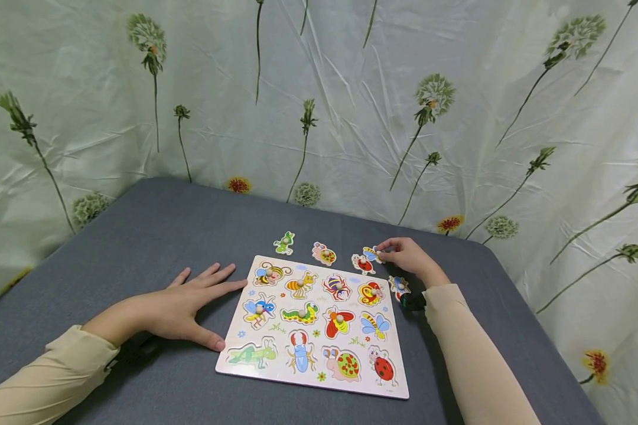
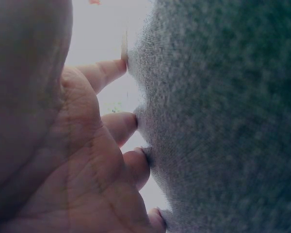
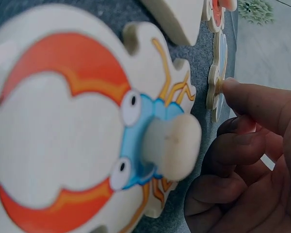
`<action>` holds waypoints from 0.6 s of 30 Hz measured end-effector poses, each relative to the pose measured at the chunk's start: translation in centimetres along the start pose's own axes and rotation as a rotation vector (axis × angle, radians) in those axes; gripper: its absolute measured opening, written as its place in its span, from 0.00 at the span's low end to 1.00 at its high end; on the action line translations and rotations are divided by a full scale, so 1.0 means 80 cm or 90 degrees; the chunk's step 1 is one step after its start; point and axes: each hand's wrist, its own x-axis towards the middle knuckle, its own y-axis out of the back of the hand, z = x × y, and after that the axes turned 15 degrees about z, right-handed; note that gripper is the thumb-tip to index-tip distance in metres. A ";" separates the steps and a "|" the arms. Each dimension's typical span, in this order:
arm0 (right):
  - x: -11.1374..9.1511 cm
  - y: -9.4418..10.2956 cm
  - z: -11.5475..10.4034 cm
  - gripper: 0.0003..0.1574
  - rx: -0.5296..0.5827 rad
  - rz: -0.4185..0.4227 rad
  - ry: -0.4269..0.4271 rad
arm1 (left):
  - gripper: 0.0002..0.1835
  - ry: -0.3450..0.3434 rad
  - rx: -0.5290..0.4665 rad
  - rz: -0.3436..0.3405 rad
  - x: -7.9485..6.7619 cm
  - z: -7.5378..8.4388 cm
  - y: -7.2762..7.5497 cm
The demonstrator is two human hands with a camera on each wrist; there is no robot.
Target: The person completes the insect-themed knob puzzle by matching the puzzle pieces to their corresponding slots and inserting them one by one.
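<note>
The right grip (image 1: 406, 257) pinches the dragonfly piece (image 1: 370, 253) at its knob, beyond the board's (image 1: 276, 372) far edge and just behind the ladybug piece (image 1: 363, 264). The left grip (image 1: 183, 307) lies spread with straight fingers, thumb at the board's left edge. The beetle piece (image 1: 399, 285) lies just right of the board; the snail piece (image 1: 324, 254) rests on the table (image 1: 175, 230) beyond it.
</note>
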 end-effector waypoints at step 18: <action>0.000 -0.003 0.003 0.19 0.005 -0.005 -0.012 | 0.63 -0.007 -0.002 0.004 0.000 0.003 0.001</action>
